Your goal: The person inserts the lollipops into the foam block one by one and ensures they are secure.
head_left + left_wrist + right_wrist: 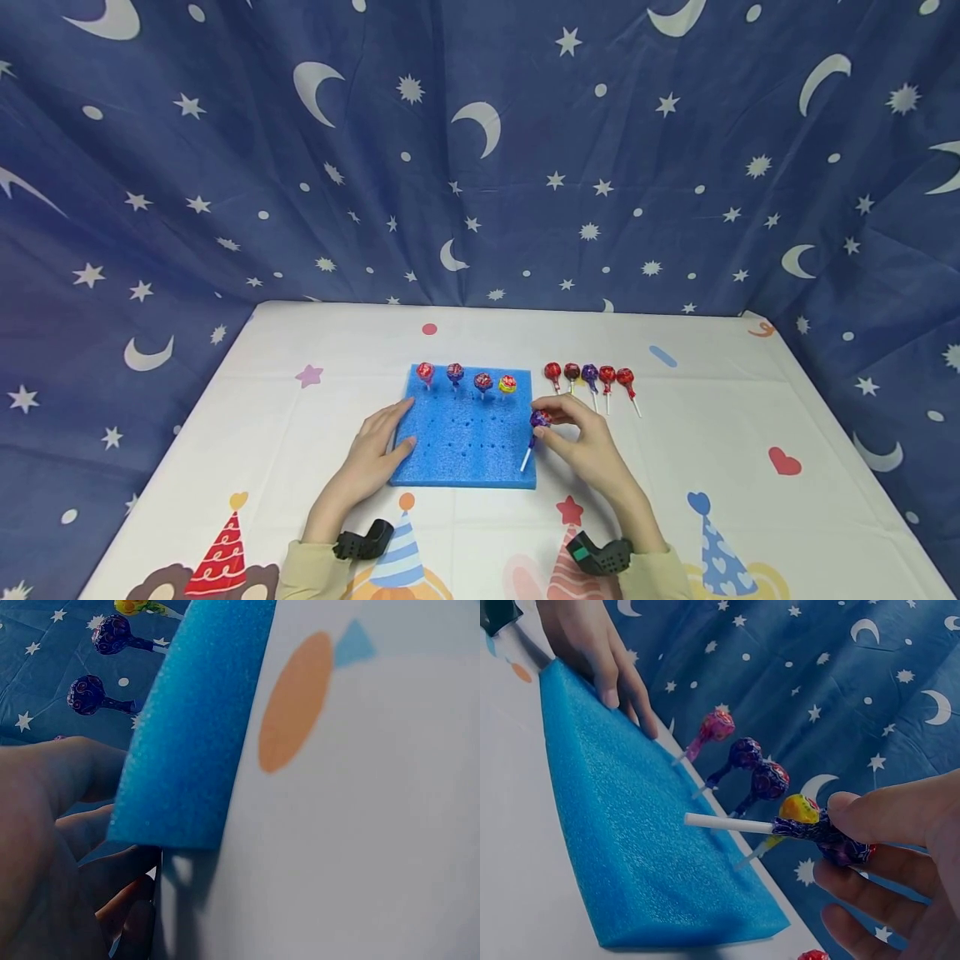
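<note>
Purple lollipop [539, 418] is pinched by its wrapped head in the right hand [581, 442], near the foam block's [450, 467] right edge, stick angled down. Likely light, hard, stiff-sticked, wrapper a bit slippery; best gripped by the head. Left hand [367, 458], well apart, is rested with relaxed fingers at the block's left edge. Four lollipops [483, 382] are stood along its far side; five others [590, 374] are laid right on the table [712, 417].

Head: we are looking forward and down over the table [712, 442], farthest off.
Left wrist: we are peering closely past the left hand [41, 847] along the foam board [187, 742].
Right wrist: we are facing leftward, close, past the right hand [919, 877].
Foam board: we are seeing it in all 3.
</note>
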`<state>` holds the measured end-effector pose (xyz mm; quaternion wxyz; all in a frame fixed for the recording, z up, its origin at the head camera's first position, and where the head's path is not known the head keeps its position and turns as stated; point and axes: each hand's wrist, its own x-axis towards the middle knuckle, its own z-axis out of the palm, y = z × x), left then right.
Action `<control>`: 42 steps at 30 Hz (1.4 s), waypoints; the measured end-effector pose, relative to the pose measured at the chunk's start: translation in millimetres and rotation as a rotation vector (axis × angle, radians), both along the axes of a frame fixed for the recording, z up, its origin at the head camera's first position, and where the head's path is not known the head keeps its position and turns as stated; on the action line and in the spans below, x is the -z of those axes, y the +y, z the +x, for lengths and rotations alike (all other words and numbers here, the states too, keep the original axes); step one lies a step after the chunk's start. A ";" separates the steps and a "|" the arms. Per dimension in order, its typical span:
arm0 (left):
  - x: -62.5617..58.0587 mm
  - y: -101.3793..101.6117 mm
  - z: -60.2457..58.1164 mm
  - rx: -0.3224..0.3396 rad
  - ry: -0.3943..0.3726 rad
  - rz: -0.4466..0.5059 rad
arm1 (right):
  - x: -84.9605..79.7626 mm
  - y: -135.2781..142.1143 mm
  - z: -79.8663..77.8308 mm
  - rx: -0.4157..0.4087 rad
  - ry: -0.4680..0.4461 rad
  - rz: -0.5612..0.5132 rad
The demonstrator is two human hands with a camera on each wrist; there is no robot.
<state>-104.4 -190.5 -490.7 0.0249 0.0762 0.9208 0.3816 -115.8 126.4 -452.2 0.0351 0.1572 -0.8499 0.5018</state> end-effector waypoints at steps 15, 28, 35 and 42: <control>-2.1 -2.5 0.8 -0.006 0.000 -0.013 | -4.1 -30.2 1.8 -0.067 0.102 -0.024; -1.2 -0.3 -0.3 0.011 0.015 0.007 | -11.7 -57.0 -8.4 -0.140 0.237 -0.061; -0.2 -0.8 -1.6 0.010 0.013 0.002 | -12.7 -67.4 -16.9 -0.177 0.291 -0.061; -1.4 -1.1 -1.5 0.009 0.009 -0.004 | -15.6 -82.5 -23.4 -0.209 0.299 -0.010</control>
